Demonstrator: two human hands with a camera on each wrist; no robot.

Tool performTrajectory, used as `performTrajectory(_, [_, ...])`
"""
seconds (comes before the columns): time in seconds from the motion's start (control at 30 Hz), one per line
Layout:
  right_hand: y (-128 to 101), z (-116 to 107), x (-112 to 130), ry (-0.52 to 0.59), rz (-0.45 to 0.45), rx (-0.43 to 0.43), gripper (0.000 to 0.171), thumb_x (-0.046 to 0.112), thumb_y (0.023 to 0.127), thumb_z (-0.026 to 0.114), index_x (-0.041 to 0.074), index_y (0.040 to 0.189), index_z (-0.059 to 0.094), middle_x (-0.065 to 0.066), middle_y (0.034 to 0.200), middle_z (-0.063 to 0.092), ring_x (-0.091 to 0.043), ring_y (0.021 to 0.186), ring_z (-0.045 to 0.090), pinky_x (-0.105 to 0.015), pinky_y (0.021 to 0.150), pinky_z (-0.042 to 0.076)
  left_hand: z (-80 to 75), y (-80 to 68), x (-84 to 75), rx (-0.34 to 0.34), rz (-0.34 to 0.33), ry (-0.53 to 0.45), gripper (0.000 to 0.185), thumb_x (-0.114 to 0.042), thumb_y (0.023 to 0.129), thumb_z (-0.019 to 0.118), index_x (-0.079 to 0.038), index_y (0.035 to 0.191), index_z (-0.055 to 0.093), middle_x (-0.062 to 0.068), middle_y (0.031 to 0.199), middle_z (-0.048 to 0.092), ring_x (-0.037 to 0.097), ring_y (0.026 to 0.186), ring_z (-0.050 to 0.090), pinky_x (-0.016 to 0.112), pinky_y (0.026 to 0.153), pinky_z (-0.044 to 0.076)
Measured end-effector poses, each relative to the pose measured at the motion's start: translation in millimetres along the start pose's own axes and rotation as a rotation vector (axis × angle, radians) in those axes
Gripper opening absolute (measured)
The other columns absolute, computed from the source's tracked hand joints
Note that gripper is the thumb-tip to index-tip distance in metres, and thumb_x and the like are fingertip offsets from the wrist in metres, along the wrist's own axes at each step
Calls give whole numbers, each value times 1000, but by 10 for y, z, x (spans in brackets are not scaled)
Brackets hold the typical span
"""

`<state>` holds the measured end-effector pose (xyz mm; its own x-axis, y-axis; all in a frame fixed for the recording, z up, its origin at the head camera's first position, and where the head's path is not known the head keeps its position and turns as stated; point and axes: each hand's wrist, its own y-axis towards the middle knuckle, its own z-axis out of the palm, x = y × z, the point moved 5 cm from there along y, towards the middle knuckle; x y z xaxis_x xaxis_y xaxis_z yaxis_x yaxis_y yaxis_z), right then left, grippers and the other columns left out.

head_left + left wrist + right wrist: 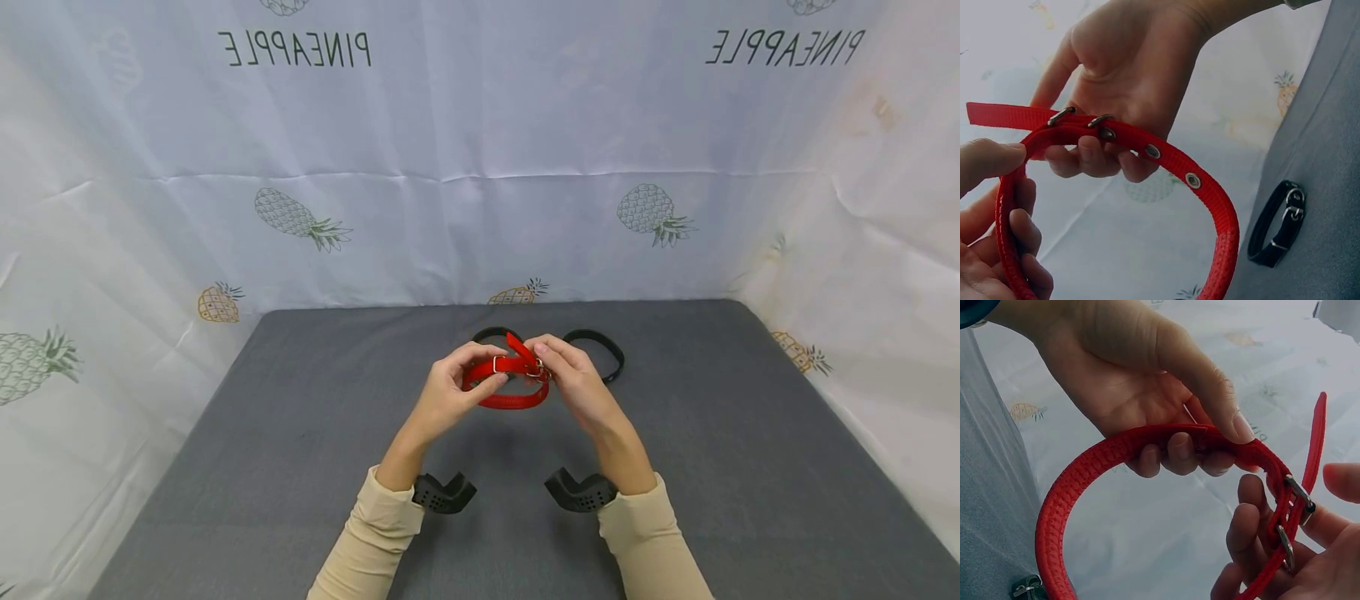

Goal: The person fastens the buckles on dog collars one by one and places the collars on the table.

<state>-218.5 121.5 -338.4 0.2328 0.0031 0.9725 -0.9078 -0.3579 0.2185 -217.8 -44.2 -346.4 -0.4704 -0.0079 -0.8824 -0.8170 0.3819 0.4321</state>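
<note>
Both hands hold a red collar (513,402) above the table, its band forming a loop. My left hand (446,396) pinches the band between thumb and fingers, beside a metal keeper. At the metal buckle (1299,499), my right hand (581,387) grips the strap with thumb and fingertips. The strap's free end (1004,115) sticks out past the metal fittings. Eyelets (1193,180) show along the band in the left wrist view. Whether the buckle pin sits in a hole, I cannot tell.
Behind the hands, two black collars lie on the grey table (337,433): one black collar (618,354) at the right, another black collar (495,332) partly hidden by the red one. A pineapple-print curtain (465,233) surrounds the table's back and sides.
</note>
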Motion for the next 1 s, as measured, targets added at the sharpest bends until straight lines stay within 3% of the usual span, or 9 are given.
performTrajectory(0.1, [-9, 9, -3, -16, 17, 20, 42, 25, 104, 40, -12, 119, 51, 14, 93, 63, -16, 84, 58, -31, 84, 50, 9, -4, -5, 3, 2, 41, 31, -5, 89, 67, 1, 118, 62, 20, 113, 62, 5, 91, 65, 24, 83, 58])
performTrajectory(0.23, [-24, 16, -8, -18, 41, 47, 40, 25, 104, 42, -10, 120, 53, 15, 99, 63, -14, 87, 57, -29, 84, 50, 14, -8, 0, 3, -6, 92, 29, -5, 88, 68, -2, 117, 64, 17, 110, 63, 8, 90, 65, 23, 82, 57])
performTrajectory(0.4, [-32, 21, 2, -20, 34, 81, 29, 24, 104, 43, -1, 103, 56, 8, 91, 58, -16, 87, 55, -28, 83, 49, 12, -6, 8, 5, -6, 127, 28, -4, 88, 68, -1, 115, 65, 16, 108, 64, 9, 89, 65, 19, 81, 56])
performTrajectory(0.53, [-30, 26, 16, -11, 9, 81, 21, 24, 103, 44, 11, 91, 55, 5, 83, 53, -16, 83, 55, -30, 81, 49, 0, -7, -6, 3, 7, 141, 29, -2, 87, 68, -1, 115, 66, 15, 107, 65, 8, 88, 64, 21, 79, 57])
performTrajectory(0.63, [-24, 34, 27, -17, -21, 70, 21, 23, 103, 45, 14, 87, 54, 4, 80, 50, -14, 80, 53, -31, 78, 48, -12, -6, -17, 1, 17, 136, 29, -3, 86, 69, -2, 114, 66, 15, 106, 65, 7, 88, 63, 23, 78, 58])
performTrajectory(0.83, [-14, 48, 47, -44, -76, 28, 22, 16, 101, 49, 9, 80, 53, 6, 78, 47, -14, 80, 47, -33, 73, 44, -23, -8, -31, 12, 31, 105, 31, -4, 85, 71, 0, 115, 65, 16, 110, 64, 8, 92, 64, 21, 80, 58])
performTrajectory(1.0, [-20, 44, 67, -43, -119, 2, 23, 12, 99, 51, -3, 81, 52, 13, 85, 59, -12, 80, 52, -29, 73, 48, -27, -14, -47, 2, 55, 108, 31, -5, 85, 71, -1, 116, 66, 15, 110, 64, 10, 94, 63, 23, 80, 58])
